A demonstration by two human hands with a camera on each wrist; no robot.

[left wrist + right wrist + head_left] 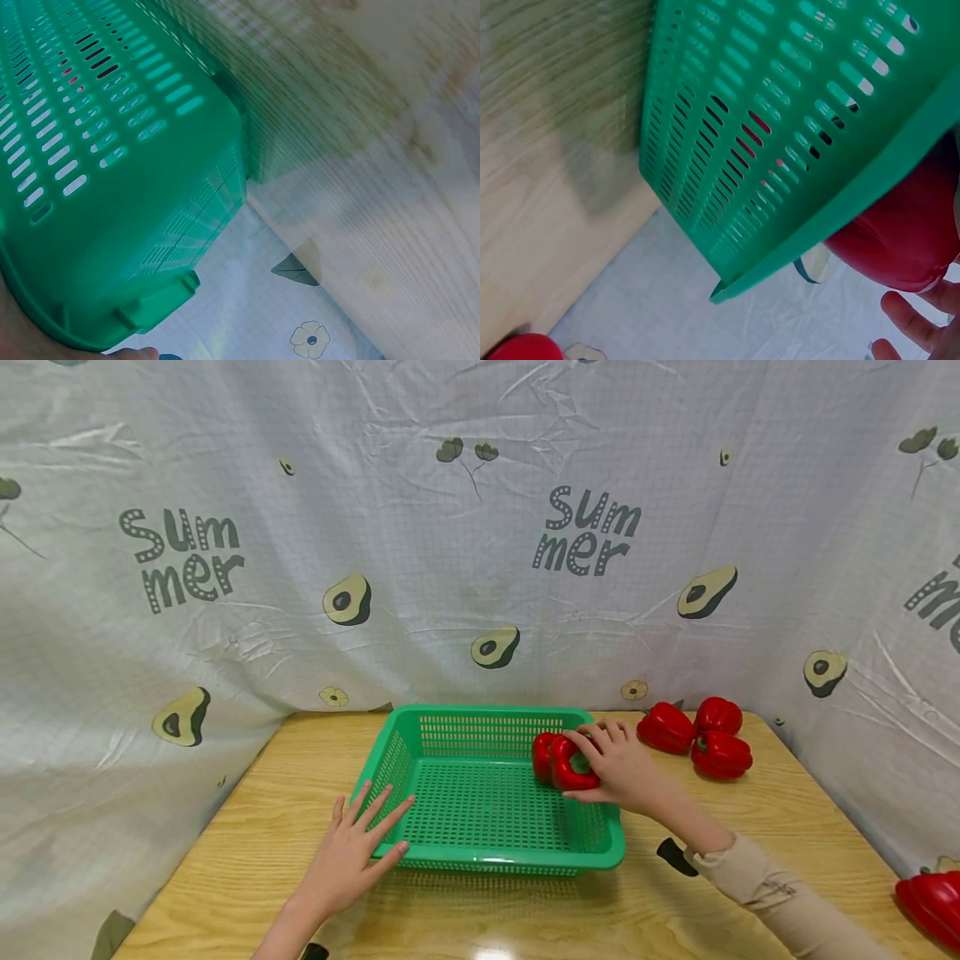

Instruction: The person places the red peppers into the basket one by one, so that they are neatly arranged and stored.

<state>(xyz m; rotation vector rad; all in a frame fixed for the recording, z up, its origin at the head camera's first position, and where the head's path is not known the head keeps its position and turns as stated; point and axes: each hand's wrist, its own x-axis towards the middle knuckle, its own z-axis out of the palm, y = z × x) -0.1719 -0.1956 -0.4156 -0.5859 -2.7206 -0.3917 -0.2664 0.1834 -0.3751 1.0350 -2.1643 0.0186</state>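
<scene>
A green plastic basket (480,857) stands on the wooden table. Inside its right end, one red pepper (543,758) lies beside another red pepper (567,774), which my right hand (621,768) grips from above and the right. In the right wrist view this gripped pepper (907,229) shows past the basket's rim (840,217), with fingertips against it. My left hand (347,860) rests with spread, straight fingers on the basket's front left corner. Only part of that hand (22,330) shows in the left wrist view, at the basket's rim (45,322).
Three red peppers, one of them (666,727), lie together on the table (757,835) behind and right of the basket. More red pepper (933,902) shows at the far right edge. A printed curtain (420,568) hangs behind and at both sides.
</scene>
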